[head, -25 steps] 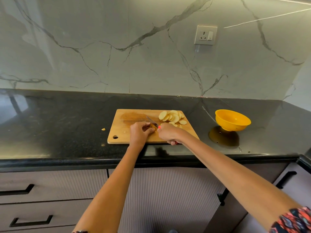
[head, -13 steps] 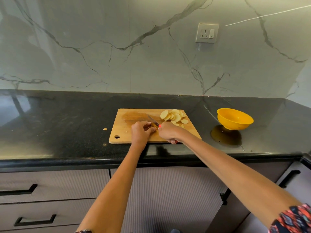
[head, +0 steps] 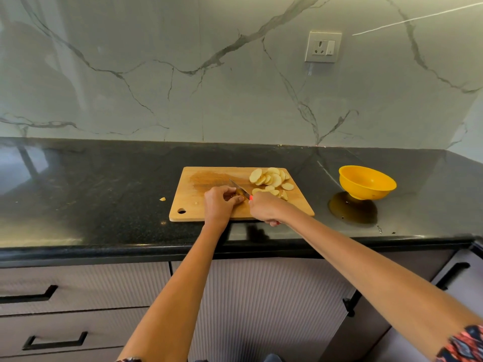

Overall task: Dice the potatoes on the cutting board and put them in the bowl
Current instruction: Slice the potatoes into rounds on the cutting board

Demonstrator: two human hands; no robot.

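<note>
A wooden cutting board (head: 198, 205) lies on the black counter. Several round potato slices (head: 270, 177) are piled at its far right corner. My left hand (head: 219, 203) holds down a small piece of potato (head: 239, 198) near the board's middle, mostly hidden under the fingers. My right hand (head: 266, 209) grips a knife by its red handle; the knife blade (head: 239, 188) slants over the potato piece, right beside my left fingertips. A yellow bowl (head: 367, 182) stands on the counter to the right of the board; its inside is hidden from here.
A small potato scrap (head: 162, 199) lies on the counter left of the board. The counter's front edge (head: 104, 253) runs just below the board. A wall socket (head: 322, 47) sits on the marble backsplash. Drawers with black handles are below.
Both hands stay at the same spot on the board, with the knife still at the potato piece. Only the camera has shifted slightly.
</note>
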